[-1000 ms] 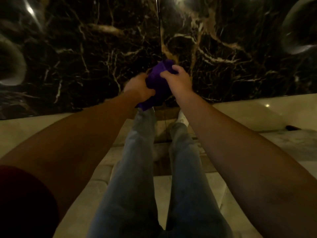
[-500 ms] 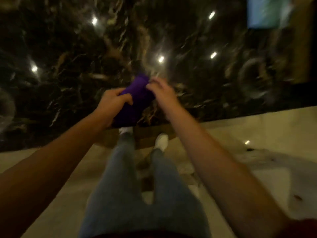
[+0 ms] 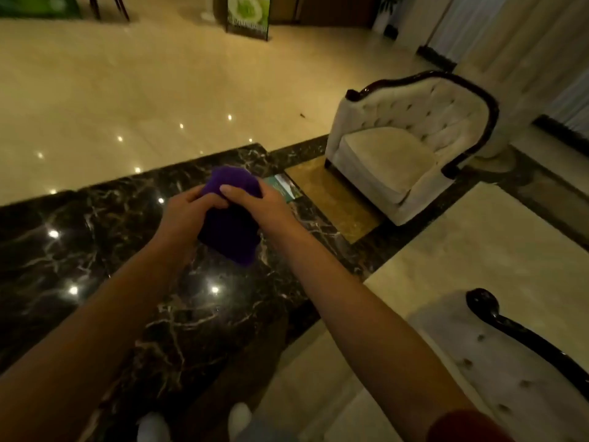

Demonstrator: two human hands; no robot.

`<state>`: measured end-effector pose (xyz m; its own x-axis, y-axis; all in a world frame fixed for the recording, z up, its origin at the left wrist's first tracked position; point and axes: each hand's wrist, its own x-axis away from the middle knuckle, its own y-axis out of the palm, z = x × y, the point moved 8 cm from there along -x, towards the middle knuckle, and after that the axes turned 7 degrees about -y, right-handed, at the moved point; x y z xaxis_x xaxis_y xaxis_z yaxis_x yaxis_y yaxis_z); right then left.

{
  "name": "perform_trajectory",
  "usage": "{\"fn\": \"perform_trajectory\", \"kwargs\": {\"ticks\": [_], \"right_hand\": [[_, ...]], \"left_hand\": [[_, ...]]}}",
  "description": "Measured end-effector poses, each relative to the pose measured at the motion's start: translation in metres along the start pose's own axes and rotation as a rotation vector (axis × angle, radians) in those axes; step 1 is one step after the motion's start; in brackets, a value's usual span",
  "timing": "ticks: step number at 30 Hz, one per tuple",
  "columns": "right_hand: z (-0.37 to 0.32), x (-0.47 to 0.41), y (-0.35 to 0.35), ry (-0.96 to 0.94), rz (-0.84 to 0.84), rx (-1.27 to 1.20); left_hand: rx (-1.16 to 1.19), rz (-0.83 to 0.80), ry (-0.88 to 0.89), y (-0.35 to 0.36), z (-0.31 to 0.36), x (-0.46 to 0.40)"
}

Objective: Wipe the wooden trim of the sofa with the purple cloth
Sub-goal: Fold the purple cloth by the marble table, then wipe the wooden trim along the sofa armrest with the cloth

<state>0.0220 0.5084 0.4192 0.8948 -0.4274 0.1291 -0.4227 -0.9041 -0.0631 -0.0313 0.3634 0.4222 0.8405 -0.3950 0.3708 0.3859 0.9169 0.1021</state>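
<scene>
Both hands, left hand [image 3: 186,215] and right hand [image 3: 255,207], clutch the bunched purple cloth [image 3: 230,228], soft, light, floppy; likely best gripped wadded in one palm for the sofa's dark wooden trim [image 3: 522,333]

Both bare forearms reach forward, left hand [image 3: 181,218] and right hand [image 3: 255,208] clasped together, fingers curled.

Two hands [image 3: 181,218] [image 3: 258,208], one purple cloth [image 3: 229,237], two sofas [image 3: 404,145] [image 3: 516,355], one sign [image 3: 248,15]

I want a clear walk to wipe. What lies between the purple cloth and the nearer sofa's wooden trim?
In the head view, only bare floor: dark marble, then a cream slab between the purple cloth and the wooden trim.
</scene>
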Motion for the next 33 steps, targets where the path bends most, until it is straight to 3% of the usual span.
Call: {"fn": "perform_trajectory", "kwargs": {"ticks": [3,7,14,18,21,24,30,33], "right_hand": [[-0.060,0.008,-0.017,-0.142,0.046,-0.036],[-0.121,0.023,-0.010,-0.311,-0.002,-0.070],[-0.202,0.068,0.060,-0.554,-0.195,-0.102],[-0.219,0.096,0.121,-0.657,-0.305,-0.004],[-0.227,0.122,0.180,-0.815,-0.333,0.195],[-0.218,0.155,0.258,-0.932,-0.471,0.268],[-0.145,0.224,0.416,-0.670,-0.845,0.186],[-0.119,0.256,0.471,-0.516,-0.977,0.142]], "left_hand": [[-0.043,-0.046,0.146,0.019,0.050,0.024],[-0.104,0.050,0.354,0.018,0.098,0.062],[0.045,0.037,0.465,-0.029,0.130,0.132],[0.167,0.112,0.433,-0.098,0.133,0.164],[0.367,0.019,0.329,-0.149,0.118,0.186],[0.457,0.156,0.300,-0.218,0.086,0.218],[0.650,0.606,0.267,-0.367,0.007,0.314],[0.718,0.734,0.297,-0.422,-0.017,0.363]]}}
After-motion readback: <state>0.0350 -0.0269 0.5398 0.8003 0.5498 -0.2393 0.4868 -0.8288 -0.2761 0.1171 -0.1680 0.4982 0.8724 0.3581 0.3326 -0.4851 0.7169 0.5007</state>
